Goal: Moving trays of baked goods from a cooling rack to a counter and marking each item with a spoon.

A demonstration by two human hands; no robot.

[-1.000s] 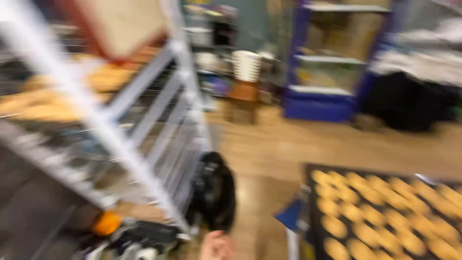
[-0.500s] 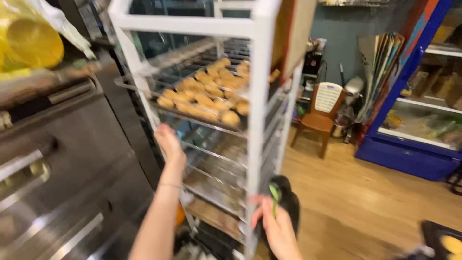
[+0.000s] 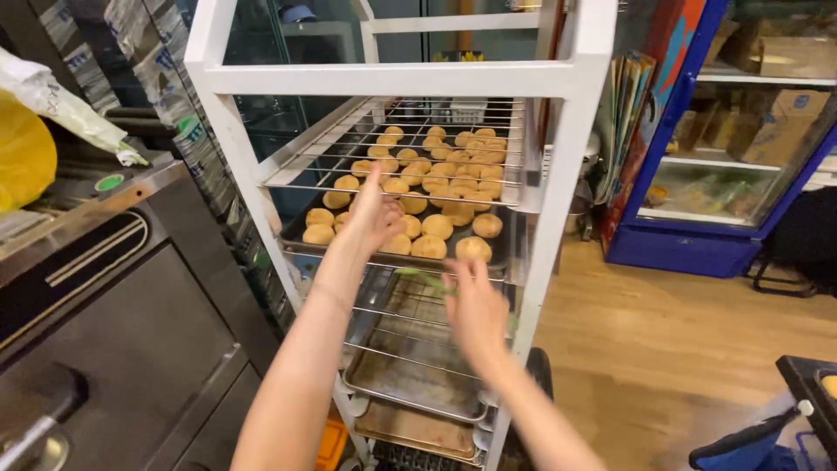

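Observation:
A white wheeled rack (image 3: pixel 558 218) stands in front of me. On one of its shelves lies a dark tray (image 3: pixel 301 237) filled with several round golden buns (image 3: pixel 436 227). My left hand (image 3: pixel 370 214) stretches over the tray's front edge, fingers apart, right at the nearest buns. Lower and to the right, my right hand (image 3: pixel 475 310) is blurred in front of the rack. A thin green thing (image 3: pixel 427 281) sticks out from its fingers. A wire shelf (image 3: pixel 305 166) sits just above the buns.
Empty metal trays (image 3: pixel 410 384) fill the rack's lower shelves. A steel oven (image 3: pixel 131 331) stands at the left with a yellow bag (image 3: pixel 22 157) on top. A blue glass-door fridge (image 3: pixel 697 244) is at the right, and a blue cart (image 3: pixel 741 440) at the bottom right on wooden floor.
My view has swung from the floor up to the rack. Both hands have risen, and the left one has reached forward onto the bun tray.

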